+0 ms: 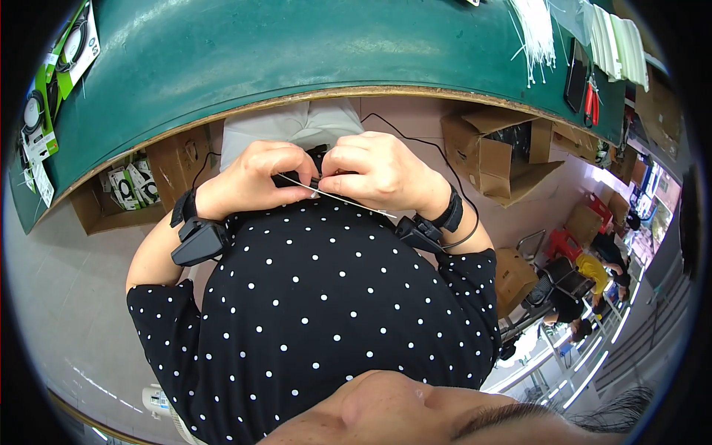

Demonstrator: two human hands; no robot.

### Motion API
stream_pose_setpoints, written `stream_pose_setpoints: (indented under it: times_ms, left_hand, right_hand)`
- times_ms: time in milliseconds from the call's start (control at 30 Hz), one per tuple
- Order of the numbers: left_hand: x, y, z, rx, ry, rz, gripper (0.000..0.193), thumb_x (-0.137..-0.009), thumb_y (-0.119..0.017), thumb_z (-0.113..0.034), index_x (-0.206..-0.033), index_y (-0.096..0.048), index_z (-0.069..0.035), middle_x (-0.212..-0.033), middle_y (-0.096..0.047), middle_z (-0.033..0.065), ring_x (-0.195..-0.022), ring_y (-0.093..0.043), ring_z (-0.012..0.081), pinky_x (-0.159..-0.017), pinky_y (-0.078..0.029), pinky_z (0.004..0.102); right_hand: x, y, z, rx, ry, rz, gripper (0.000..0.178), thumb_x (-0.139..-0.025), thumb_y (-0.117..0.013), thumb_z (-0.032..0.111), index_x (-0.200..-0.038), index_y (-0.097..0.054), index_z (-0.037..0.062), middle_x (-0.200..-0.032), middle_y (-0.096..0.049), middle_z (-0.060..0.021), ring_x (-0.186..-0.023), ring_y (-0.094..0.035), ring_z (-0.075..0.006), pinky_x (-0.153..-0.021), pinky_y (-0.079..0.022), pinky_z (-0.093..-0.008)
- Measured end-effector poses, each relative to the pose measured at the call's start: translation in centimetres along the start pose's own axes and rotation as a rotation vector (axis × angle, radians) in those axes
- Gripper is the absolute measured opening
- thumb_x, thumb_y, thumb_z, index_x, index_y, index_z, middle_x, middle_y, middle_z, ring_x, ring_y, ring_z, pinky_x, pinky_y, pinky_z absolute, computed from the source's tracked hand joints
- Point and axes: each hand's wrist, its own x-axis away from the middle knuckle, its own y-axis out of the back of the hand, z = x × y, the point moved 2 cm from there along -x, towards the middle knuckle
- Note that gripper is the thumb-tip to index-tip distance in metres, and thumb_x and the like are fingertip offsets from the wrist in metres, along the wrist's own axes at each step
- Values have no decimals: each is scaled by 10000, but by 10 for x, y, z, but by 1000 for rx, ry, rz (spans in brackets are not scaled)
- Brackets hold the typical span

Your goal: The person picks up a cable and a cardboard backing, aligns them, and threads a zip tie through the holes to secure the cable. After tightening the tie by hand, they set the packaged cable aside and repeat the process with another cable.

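Note:
In front of my stomach, just off the table's near edge, my two hands meet with bent fingers. My left hand [259, 178] pinches a thin white cable tie [357, 203], which slants down to the right beneath my other hand. Close against it, my right hand [380, 172] is closed, thumb against fingers; what lies in its pinch is mostly hidden. A small black piece [285, 180] shows by the left fingers, too covered to name.
A green-topped table [297, 44] curves across the front. On it lie packaged cables [74, 46], a bundle of white cable ties [535, 33] and red-handled pliers [591, 102]. Open cardboard boxes [498, 159] stand below. Black cords run from both wrist devices. Other people sit far right.

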Motion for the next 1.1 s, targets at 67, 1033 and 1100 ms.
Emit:
stream_pose_setpoints:
  times_ms: [67, 1033, 1100]
  left_hand:
    - [0, 0, 1, 13, 9, 4, 215, -660, -785, 0, -738, -589, -44, -825, -688, 79, -774, -667, 230, -675, -525, 311]
    - [-4, 4, 7, 189, 302, -41, 173, -737, -768, -33, -759, -597, -31, -807, -677, 59, -793, -661, 140, -700, -524, 263]
    - [-2, 4, 4, 334, 391, -131, 175, -751, -764, -15, -777, -592, -29, -822, -676, 59, -789, -657, 117, -693, -528, 247]
  right_hand:
    - [0, 0, -1, -40, -15, -15, 118, -697, -703, 76, -799, -647, 90, -793, -577, -9, -657, -577, -172, -522, -450, -303]
    - [33, -12, -32, -435, -912, -82, 106, -806, -721, 42, -893, -662, 27, -856, -648, -43, -745, -622, -152, -651, -503, -263]
    - [39, -6, -33, -492, -947, -303, 104, -825, -713, 52, -909, -662, 20, -878, -653, -43, -763, -616, -140, -679, -496, -255]
